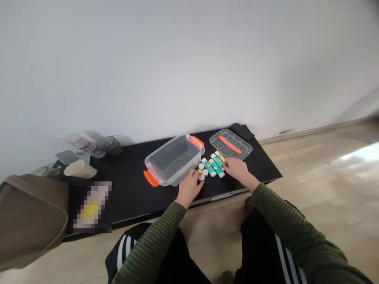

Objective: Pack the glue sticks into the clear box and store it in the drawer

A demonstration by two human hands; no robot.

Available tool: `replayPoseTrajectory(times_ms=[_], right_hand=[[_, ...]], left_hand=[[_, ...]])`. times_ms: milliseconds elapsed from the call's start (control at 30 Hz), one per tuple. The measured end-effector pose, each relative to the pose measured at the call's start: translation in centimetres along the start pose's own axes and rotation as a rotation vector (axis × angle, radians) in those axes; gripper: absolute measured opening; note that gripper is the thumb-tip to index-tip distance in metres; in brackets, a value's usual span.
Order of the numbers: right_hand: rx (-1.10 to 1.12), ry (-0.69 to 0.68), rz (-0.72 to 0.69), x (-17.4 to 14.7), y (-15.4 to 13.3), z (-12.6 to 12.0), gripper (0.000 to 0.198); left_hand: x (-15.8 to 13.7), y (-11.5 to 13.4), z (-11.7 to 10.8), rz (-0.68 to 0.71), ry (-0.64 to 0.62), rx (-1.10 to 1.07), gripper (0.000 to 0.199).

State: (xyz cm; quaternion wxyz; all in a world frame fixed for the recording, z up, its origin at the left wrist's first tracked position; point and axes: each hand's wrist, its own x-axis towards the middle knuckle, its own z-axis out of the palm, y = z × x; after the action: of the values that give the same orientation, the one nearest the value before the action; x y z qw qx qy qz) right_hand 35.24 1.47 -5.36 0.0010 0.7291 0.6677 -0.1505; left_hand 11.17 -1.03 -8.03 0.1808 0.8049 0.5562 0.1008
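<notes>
My left hand point(188, 187) is at the near right corner of a clear plastic box point(174, 167). Its fingers and thumb close around a white-topped piece point(201, 177) in a small upright cluster. White round tops point(205, 172) and a yellow top point(199, 171) show there; their sides are mostly hidden. Just right of them, several green-and-white glue sticks point(209, 167) lie side by side. My right hand point(238, 170) has its fingers bent onto the near end of a yellow-labelled glue stick point(220, 156) at the row's far right. The box stands without its lid.
The clear lid point(231, 144) with an orange handle lies behind the glue sticks, near a black dotted object point(242, 131). Along the left stand a paper cup point(79, 169), a spray can point(85, 145) and a brown bag-like object point(32, 221). A wall borders the black table point(130, 189).
</notes>
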Motion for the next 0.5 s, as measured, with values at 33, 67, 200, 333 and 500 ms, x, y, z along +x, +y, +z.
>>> replayPoseTrajectory(times_ms=[33, 67, 200, 333, 500], right_hand=[[-0.014, -0.02, 0.01, 0.2, 0.0, 0.0, 0.028], [-0.026, -0.041, 0.02, 0.3, -0.1, 0.1, 0.029], [-0.053, -0.093, 0.059, 0.9, -0.4, 0.3, 0.036], [-0.064, -0.092, 0.08, 1.2, -0.9, 0.6, 0.044], [-0.066, -0.08, 0.077, 1.2, -1.2, 0.8, 0.043]], left_hand=[[0.1, 0.0, 0.1, -0.011, -0.01, 0.018, 0.028], [0.2, 0.1, 0.1, -0.022, -0.014, 0.032, 0.029], [0.4, 0.5, 0.4, -0.055, -0.001, 0.052, 0.027], [0.6, 0.6, 0.9, -0.072, 0.001, 0.03, 0.021], [0.9, 0.6, 1.3, -0.093, 0.01, -0.025, 0.024]])
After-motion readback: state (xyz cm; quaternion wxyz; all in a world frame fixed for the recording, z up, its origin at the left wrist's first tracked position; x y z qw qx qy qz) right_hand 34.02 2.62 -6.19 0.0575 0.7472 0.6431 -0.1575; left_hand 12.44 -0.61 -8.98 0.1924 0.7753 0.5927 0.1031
